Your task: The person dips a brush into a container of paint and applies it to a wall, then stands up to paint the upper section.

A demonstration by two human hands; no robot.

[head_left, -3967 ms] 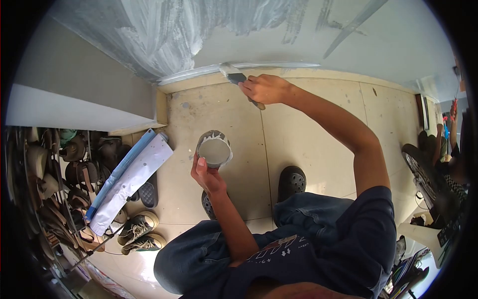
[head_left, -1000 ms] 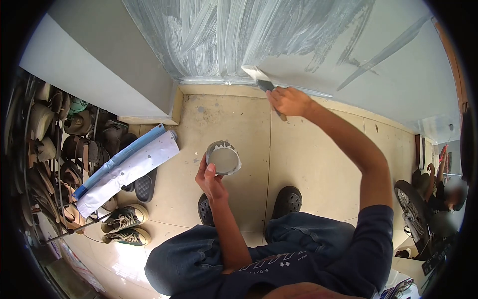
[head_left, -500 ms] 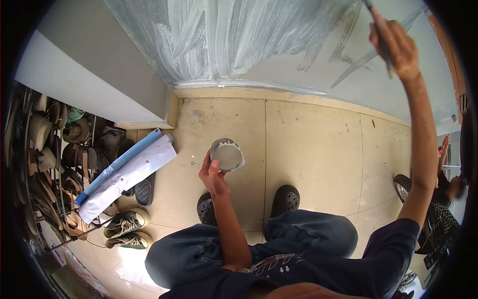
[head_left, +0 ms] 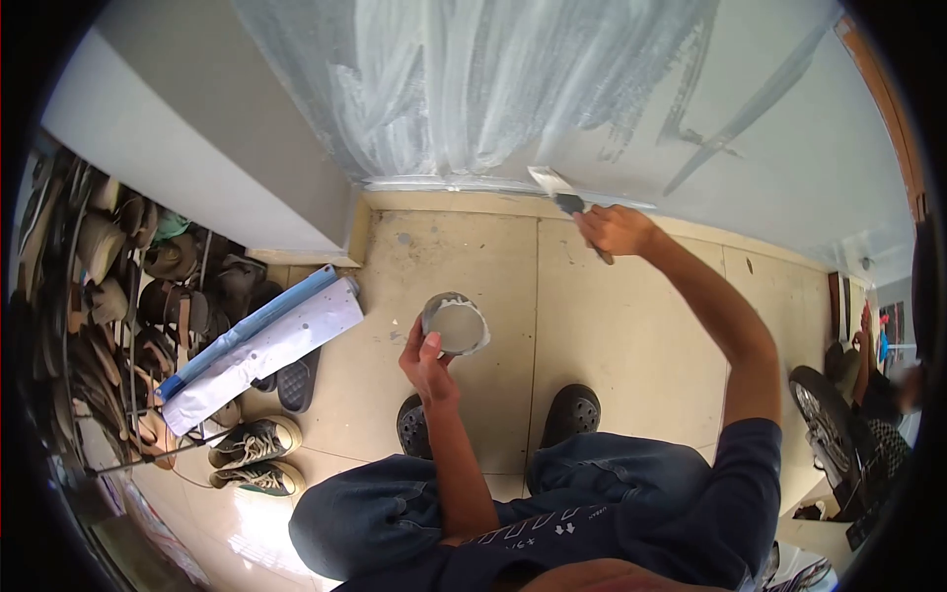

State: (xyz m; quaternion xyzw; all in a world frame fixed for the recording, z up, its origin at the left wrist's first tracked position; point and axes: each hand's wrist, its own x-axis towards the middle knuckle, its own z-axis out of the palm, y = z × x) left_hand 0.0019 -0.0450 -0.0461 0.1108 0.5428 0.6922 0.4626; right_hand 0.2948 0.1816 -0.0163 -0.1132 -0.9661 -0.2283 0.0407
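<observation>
Hands grip one putty knife (head_left: 554, 190) and one cup (head_left: 456, 325).

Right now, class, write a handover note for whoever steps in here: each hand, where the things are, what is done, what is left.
Left hand: grip shut on the tub, held over the floor, grey paste inside.
Right hand: grip shut on the scraper, its blade at the foot of the wall.
Done: the wall's left stretch is streaked with paste.
Left: its right stretch is mostly bare, with only a few strokes.
</observation>
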